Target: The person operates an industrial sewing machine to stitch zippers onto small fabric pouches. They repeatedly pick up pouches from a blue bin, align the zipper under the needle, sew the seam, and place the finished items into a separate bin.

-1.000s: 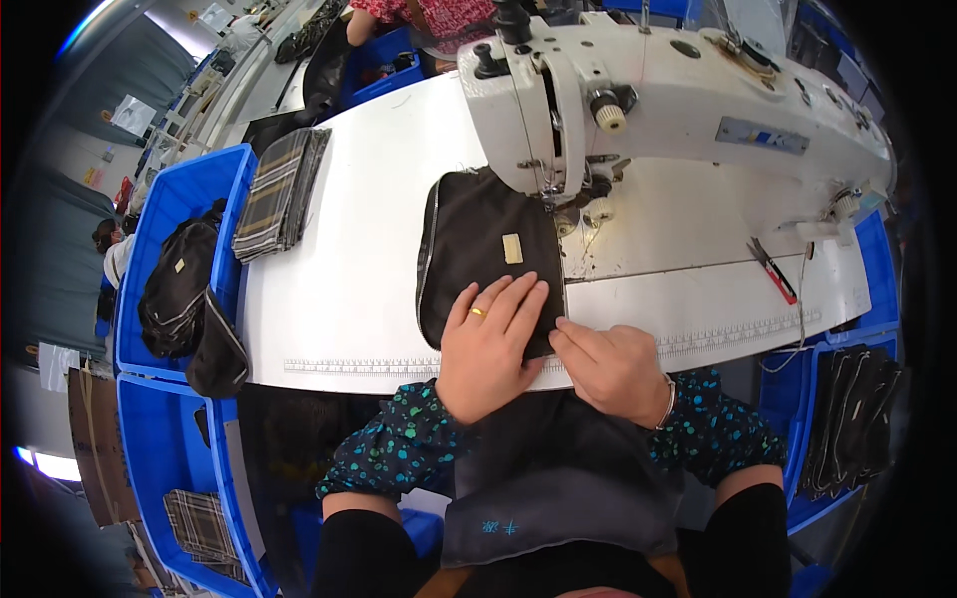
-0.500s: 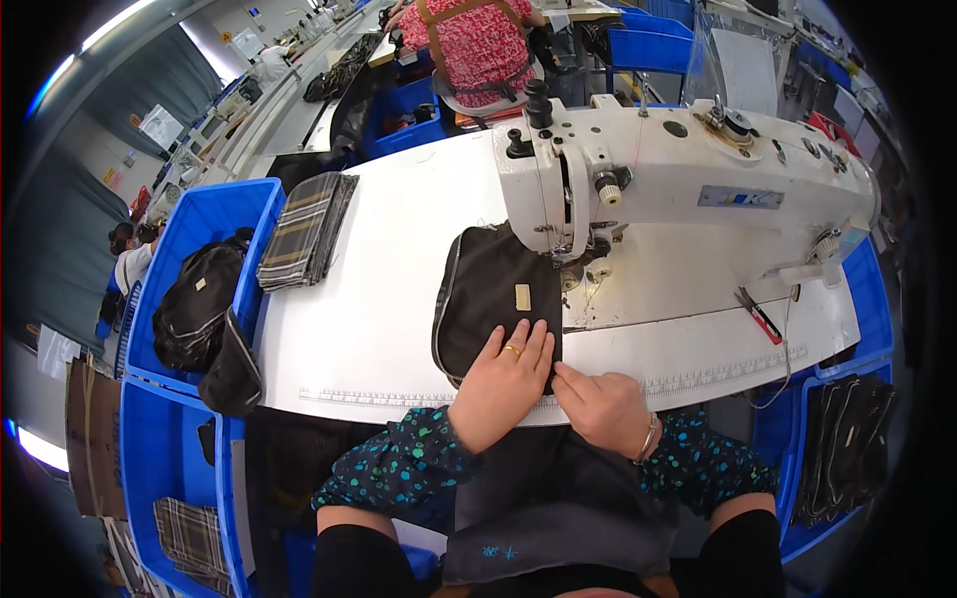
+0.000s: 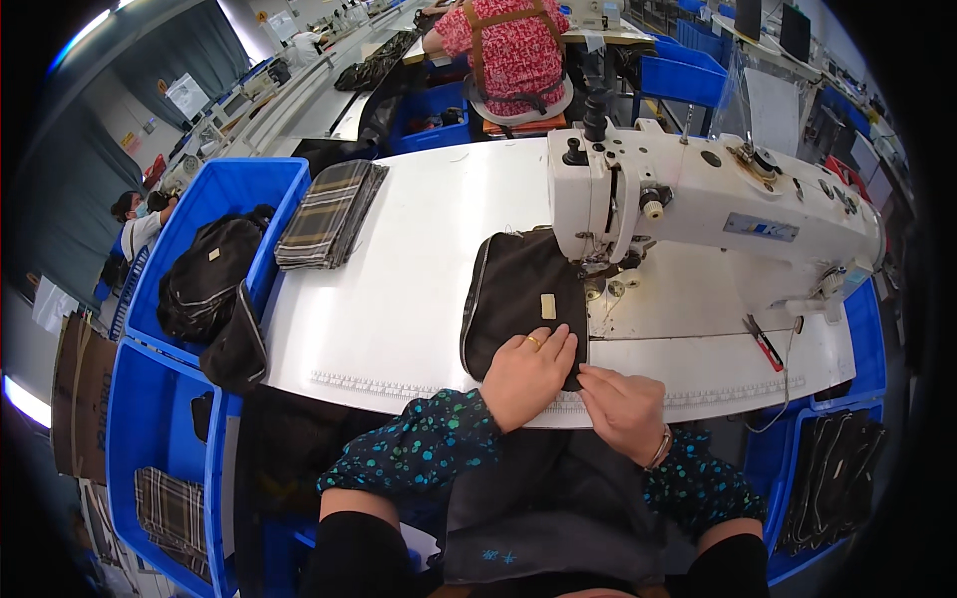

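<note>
A dark brown fabric panel [image 3: 508,289] with a zipper-like trim along its curved left edge lies flat on the white sewing table. Its right edge runs by the needle area of the white sewing machine [image 3: 678,184]. Sewn or laid on the panel is a small beige label [image 3: 548,306]. My left hand [image 3: 533,377] rests on the cloth just below that label, fingers flat and pressing down. With thumb and forefinger, my right hand [image 3: 628,407] pinches the panel's near right corner. The needle tip is too small to make out.
Red-handled snips [image 3: 765,344] lie right of my hands. A folded plaid cloth stack [image 3: 329,214] sits at the table's left, beside a blue bin [image 3: 179,269] of dark pieces. More blue bins flank the table below. Another person [image 3: 508,50] sits ahead.
The whole view has shifted a little. My left fingers have drawn closer together on the cloth, and my right fingers have straightened somewhat at the panel's corner. The panel stays nearly in place.
</note>
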A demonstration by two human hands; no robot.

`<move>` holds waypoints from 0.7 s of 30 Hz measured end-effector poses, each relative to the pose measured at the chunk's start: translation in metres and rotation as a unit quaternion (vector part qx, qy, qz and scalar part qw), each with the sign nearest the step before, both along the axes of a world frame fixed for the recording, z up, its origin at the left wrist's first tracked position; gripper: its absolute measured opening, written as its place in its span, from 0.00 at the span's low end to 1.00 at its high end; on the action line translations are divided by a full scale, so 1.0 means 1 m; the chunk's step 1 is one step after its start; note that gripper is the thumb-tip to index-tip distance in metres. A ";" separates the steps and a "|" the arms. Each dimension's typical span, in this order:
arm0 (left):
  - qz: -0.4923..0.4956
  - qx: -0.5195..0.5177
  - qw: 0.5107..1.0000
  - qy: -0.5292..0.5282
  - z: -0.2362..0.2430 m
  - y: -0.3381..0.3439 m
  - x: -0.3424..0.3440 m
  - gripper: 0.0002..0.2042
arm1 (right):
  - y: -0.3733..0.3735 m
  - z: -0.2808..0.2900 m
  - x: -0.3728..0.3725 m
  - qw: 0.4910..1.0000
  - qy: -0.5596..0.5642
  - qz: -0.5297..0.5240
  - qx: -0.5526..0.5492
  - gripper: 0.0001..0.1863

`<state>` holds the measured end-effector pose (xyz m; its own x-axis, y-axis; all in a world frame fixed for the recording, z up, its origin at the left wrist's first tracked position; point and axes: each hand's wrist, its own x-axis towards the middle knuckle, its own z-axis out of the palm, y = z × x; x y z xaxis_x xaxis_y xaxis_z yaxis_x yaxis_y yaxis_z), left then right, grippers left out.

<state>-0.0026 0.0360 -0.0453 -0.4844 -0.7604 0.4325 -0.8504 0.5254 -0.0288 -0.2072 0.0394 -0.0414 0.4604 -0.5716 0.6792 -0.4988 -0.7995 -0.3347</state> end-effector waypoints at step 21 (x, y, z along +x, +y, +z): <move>-0.034 0.002 0.998 -0.048 0.017 0.001 -0.001 0.22 | 0.002 -0.014 -0.004 0.997 0.059 0.000 -0.052 0.10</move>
